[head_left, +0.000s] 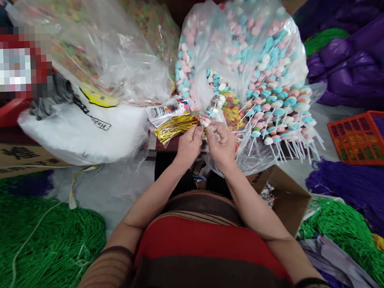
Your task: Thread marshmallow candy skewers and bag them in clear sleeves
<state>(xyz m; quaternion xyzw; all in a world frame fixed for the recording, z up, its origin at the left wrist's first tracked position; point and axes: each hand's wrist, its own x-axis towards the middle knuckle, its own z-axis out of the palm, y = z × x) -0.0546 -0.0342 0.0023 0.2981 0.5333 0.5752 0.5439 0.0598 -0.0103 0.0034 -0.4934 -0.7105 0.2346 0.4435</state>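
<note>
My left hand (190,143) and my right hand (222,144) are close together, fingers pinched at the lower end of a wrapped marshmallow lollipop (212,107). Its clear printed bag points up and away from me, with a white piece showing at the top. What exactly lies between the fingertips is partly hidden. Just left of my hands is a bundle of gold twist ties (175,128), and behind it a stack of printed clear bags (168,110). To the right lies a pile of marshmallow lollipops on white sticks (275,111).
Big clear bags of pink, blue and white marshmallows (248,37) and gummy rings (103,46) stand behind. At left sits a white plastic bag (94,139). A cardboard box (282,195) is below right, near an orange crate (358,138). Green cord (47,245) covers the floor at left.
</note>
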